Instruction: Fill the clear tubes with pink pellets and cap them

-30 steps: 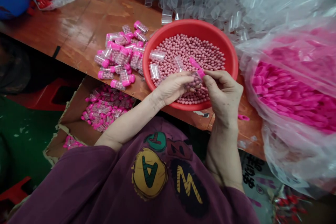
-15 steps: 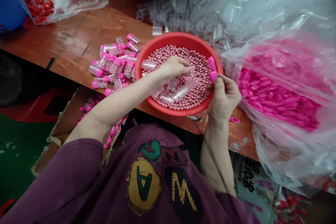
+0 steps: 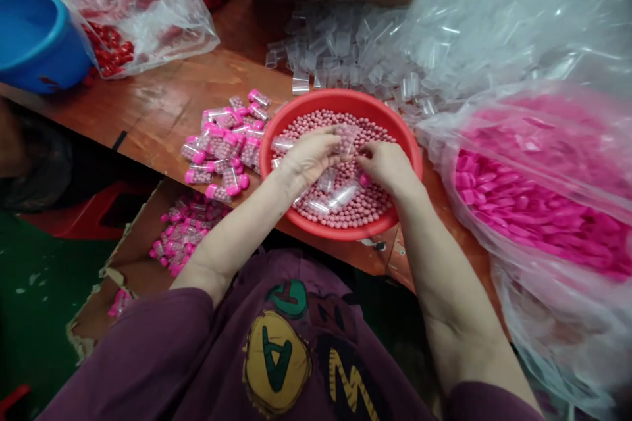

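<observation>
Where half a second ago the right hand [image 3: 388,168] held pink caps at the rim of the red bowl [image 3: 412,145], it has come in over the pink beads [image 3: 355,200], fingers curled round a pink cap [image 3: 365,179]. Beside it the left hand [image 3: 311,154] pinches a clear tube [image 3: 347,139]. Left of the bowl, filled capped tubes [image 3: 222,145] lie on the worn wooden table [image 3: 162,105]; right of it, a bag of pink caps [image 3: 533,204].

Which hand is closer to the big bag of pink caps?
The right hand. It is over the red bowl, on the side nearest the bag of pink caps. The left hand is farther left.
</observation>
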The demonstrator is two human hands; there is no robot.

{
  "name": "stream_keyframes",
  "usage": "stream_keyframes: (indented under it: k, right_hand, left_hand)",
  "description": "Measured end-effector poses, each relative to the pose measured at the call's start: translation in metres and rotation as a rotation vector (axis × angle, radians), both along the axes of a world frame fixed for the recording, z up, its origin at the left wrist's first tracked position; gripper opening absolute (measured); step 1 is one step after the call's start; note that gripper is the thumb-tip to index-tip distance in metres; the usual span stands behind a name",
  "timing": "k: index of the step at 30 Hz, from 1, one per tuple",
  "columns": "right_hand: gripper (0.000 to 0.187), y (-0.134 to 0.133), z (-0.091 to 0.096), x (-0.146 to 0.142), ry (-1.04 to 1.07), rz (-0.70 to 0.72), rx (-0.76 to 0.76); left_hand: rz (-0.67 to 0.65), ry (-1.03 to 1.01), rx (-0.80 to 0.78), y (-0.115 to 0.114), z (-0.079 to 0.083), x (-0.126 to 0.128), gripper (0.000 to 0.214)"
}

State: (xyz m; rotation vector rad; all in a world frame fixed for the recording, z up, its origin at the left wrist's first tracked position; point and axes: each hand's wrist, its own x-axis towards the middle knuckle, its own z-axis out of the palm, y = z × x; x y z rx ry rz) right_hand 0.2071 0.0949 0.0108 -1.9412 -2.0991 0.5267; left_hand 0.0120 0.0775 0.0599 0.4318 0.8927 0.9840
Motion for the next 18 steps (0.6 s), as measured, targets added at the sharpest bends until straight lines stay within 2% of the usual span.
stream_keyframes:
  k: [3,6,9,12,14,16,18]
  right_hand:
    - [0.028,0.007,0.015,-0.02,-0.397,0.128,-0.162]
    - [0.037,0.006,0.026,-0.03,-0.498,0.144,-0.231]
    - [0.031,0.0,0.039,-0.027,-0.323,0.102,-0.153]
    - [0.02,-0.012,0.061,-0.021,0.086,0.026,0.092]
    - [0.017,-0.022,0.076,-0.022,0.234,0.077,0.239]
    - [0.017,-0.03,0.087,-0.028,0.193,0.225,0.303]
    - [0.022,-0.037,0.09,-0.035,0.034,0.366,0.308]
  left_hand:
    - [0.074,-0.099,-0.056,-0.014,-0.003,-0.011,0.019]
    - [0.119,-0.18,-0.039,-0.024,-0.008,-0.024,0.021]
    - [0.109,-0.182,0.015,-0.034,-0.013,-0.036,0.026]
    - [0.091,-0.113,0.079,-0.041,-0.024,-0.041,0.026]
    - [0.08,-0.06,0.112,-0.044,-0.033,-0.04,0.031]
    - [0.06,-0.015,0.14,-0.045,-0.042,-0.037,0.038]
    - [0.039,0.021,0.174,-0.046,-0.05,-0.034,0.042]
